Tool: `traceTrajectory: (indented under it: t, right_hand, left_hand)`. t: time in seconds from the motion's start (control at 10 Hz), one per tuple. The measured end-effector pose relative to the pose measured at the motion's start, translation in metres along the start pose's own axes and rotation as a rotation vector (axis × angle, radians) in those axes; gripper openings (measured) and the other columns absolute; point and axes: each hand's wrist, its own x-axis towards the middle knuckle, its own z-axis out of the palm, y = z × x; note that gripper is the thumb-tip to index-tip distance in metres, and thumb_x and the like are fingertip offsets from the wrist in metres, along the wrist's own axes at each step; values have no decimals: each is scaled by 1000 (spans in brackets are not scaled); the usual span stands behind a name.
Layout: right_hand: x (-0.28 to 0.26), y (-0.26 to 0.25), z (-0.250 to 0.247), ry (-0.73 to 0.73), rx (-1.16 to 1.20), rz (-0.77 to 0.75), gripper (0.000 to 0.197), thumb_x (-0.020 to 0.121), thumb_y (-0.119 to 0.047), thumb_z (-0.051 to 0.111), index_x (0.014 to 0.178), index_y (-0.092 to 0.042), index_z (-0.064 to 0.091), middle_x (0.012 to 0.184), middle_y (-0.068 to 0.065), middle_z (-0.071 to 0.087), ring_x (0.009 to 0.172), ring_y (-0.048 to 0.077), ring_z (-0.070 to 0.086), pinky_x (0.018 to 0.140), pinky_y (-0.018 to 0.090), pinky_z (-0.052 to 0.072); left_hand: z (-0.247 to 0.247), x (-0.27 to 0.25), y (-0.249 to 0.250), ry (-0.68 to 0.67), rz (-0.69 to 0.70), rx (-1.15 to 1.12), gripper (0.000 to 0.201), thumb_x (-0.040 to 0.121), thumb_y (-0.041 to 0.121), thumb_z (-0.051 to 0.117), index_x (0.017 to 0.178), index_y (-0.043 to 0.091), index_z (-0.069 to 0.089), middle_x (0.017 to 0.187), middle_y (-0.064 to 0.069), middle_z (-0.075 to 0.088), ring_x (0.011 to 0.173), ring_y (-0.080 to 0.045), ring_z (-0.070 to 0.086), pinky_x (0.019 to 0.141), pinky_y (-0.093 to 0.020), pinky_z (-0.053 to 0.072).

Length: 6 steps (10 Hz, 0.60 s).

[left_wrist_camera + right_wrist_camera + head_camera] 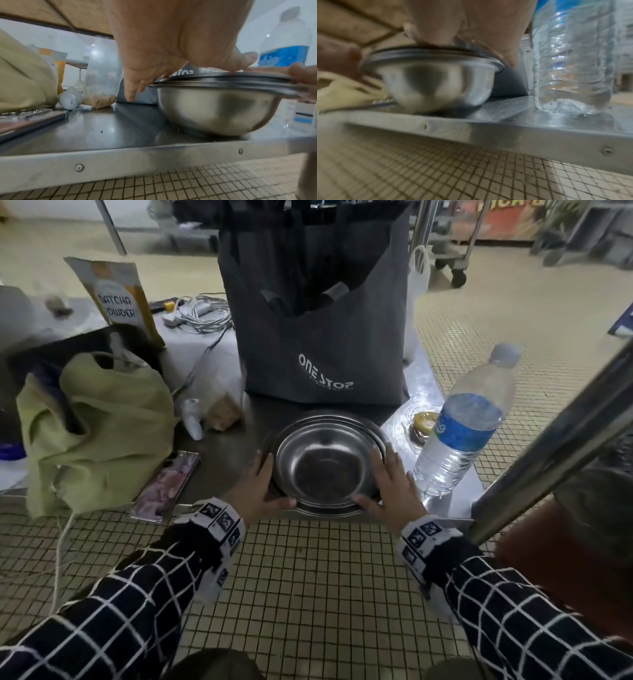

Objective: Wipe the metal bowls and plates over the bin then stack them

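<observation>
Your stack of nested metal bowls point(327, 463) sits on the steel table point(109, 129) right at the front edge, and the top bowl looks empty inside. Your left hand point(255, 486) and right hand point(387, 484) are each on one side of the rim, fingers laid out fairly straight against it with thumbs at the near edge, so more cupping than clenching. Just right of the stack there's a water bottle point(466, 426), very close to your right hand. Behind stands a dark tote bag point(318, 313); left of it a phone point(166, 486), a green cloth bag point(96, 433) and a matcha powder pouch point(118, 299).
</observation>
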Motion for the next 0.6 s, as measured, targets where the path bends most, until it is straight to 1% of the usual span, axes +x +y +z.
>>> traceTrajectory:
  t: [0.1,0.2,0.3,0.4,0.5,0.6]
  right_hand:
    - [-10,14,11,-47,-93,-137,89,73,-83,11,141,-38,-27,154,2,-28,143,19,-21,114,44,-6]
    - [-5,20,13,-1,-93,-115,86,74,-82,5,141,-38,-26,154,2,-26,142,16,-20,115,41,-5]
    - [10,22,16,38,-88,-49,92,75,-77,12,147,-28,-18,157,0,-19,144,13,-14,116,39,3]
    - [23,21,17,86,22,66,97,75,-73,19,151,-18,-6,159,1,-8,146,15,0,116,39,17]
    - [39,12,10,127,165,215,81,89,-60,33,152,-17,8,160,2,3,145,19,17,113,41,28]
    - [43,0,-2,102,201,269,65,98,-46,36,151,-15,15,158,8,15,143,24,24,111,39,26]
  left_hand:
    - [9,-4,-7,-1,46,70,143,42,101,24,149,18,-20,156,-4,-28,145,-22,-16,120,-47,7]
    - [10,0,-7,29,46,55,142,42,102,23,149,18,-19,157,-4,-26,146,-20,-15,120,-45,6]
    - [8,9,1,63,8,83,115,75,71,52,151,14,-13,158,-5,-21,147,-21,-11,119,-40,5]
    - [6,23,7,116,-24,39,106,83,58,57,152,11,-9,159,-5,-16,148,-21,-8,120,-40,6]
    - [-1,42,10,152,-68,79,101,83,58,59,153,11,3,161,-6,-1,148,-25,5,119,-43,13]
    - [-12,45,12,204,-29,77,84,86,50,61,150,13,22,156,-8,25,142,-27,27,115,-41,26]
